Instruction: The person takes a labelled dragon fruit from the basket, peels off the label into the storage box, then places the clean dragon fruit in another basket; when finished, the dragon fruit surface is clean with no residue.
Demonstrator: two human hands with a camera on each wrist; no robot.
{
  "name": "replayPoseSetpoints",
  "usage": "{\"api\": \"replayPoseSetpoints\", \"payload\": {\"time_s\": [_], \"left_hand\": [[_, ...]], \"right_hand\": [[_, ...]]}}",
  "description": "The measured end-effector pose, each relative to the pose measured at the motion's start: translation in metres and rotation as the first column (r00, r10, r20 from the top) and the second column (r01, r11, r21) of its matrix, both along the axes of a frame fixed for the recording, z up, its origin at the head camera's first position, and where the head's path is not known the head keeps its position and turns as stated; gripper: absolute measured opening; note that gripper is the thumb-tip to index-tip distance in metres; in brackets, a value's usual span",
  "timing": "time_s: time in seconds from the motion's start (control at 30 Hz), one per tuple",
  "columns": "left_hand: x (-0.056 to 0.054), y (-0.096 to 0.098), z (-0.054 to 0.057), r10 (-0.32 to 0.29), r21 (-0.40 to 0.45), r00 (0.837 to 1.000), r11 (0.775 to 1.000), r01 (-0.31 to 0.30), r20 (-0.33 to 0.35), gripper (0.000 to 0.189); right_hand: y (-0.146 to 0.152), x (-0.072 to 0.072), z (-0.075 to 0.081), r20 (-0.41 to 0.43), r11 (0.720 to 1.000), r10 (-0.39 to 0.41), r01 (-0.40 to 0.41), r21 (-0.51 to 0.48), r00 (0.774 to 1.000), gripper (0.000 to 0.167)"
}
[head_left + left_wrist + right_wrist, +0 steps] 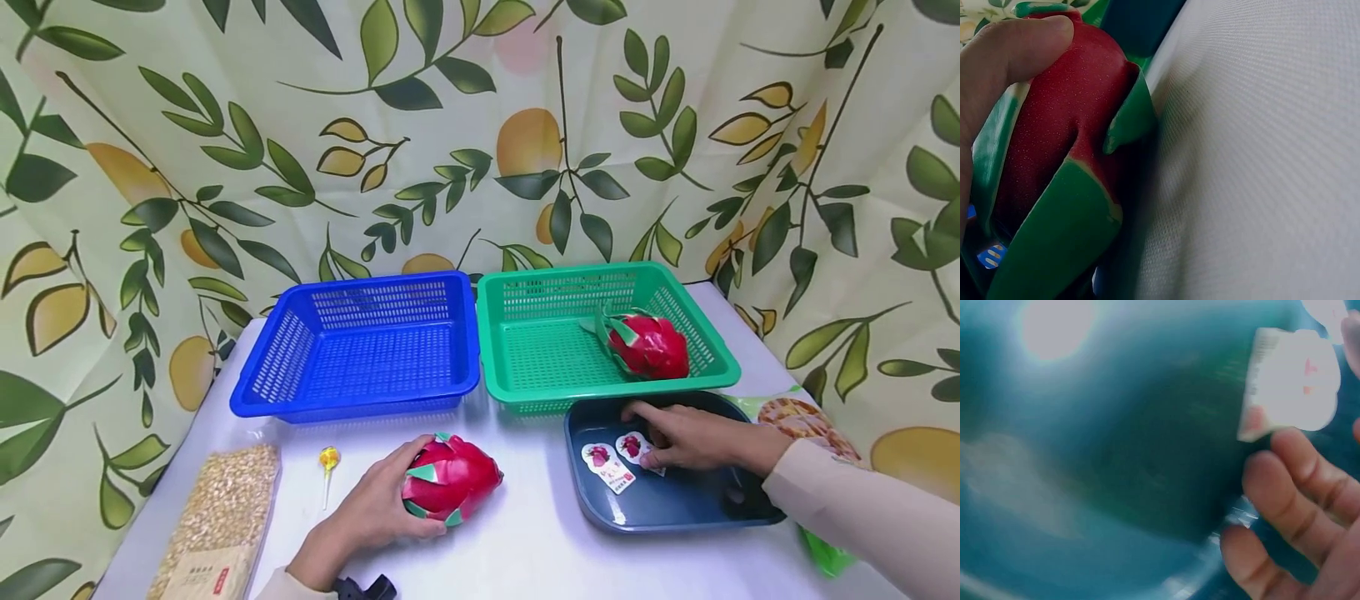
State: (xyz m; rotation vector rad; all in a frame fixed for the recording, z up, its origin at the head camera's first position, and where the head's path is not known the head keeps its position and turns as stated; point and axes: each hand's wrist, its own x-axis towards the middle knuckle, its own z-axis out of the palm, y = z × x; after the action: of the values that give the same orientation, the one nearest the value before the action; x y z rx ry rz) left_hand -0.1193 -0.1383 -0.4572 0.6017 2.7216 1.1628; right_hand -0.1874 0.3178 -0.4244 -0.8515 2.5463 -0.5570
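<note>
My left hand (382, 500) holds a red dragon fruit (459, 479) with green scales on the white table, fingers and thumb around its left end. In the left wrist view the thumb (1029, 50) presses the dragon fruit's red skin (1069, 81). My right hand (693, 437) reaches into a dark blue tray (675, 506), thumb and forefinger apart. Two white dragon-fruit stickers lie there: the left sticker (609, 468) is in full view, and the other sticker (630, 446) is partly under the right thumb. In the right wrist view the fingers (1294, 503) are beside a sticker (1297, 381).
A blue basket (356, 406) and a green basket (607, 390) stand side by side at the back. Another dragon fruit (648, 346) lies in the green one. Left are a bag of corn kernels (225, 492) and a yellow lollipop (328, 458). A green package (806, 425) lies right of the tray.
</note>
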Motion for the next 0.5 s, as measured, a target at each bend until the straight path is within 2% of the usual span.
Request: {"api": "replayPoseSetpoints", "payload": {"time_s": [0.1, 0.33, 0.5], "left_hand": [[-0.001, 0.000, 0.000, -0.004, -0.003, 1.000, 1.000, 0.004, -0.012, 0.102], [-0.001, -0.001, 0.000, -0.004, -0.011, 1.000, 1.000, 0.004, -0.027, 0.102], [-0.001, 0.001, -0.001, -0.005, -0.004, 1.000, 1.000, 0.005, -0.019, 0.103]], "right_hand": [[-0.002, 0.003, 0.014, 0.017, 0.999, 0.006, -0.006, -0.036, 1.000, 0.061], [-0.014, 0.019, 0.054, 0.013, 1.000, -0.028, 0.028, 0.014, 1.000, 0.070], [-0.014, 0.035, 0.089, -0.031, 0.997, -0.044, 0.042, -0.069, 0.999, 0.073]]}}
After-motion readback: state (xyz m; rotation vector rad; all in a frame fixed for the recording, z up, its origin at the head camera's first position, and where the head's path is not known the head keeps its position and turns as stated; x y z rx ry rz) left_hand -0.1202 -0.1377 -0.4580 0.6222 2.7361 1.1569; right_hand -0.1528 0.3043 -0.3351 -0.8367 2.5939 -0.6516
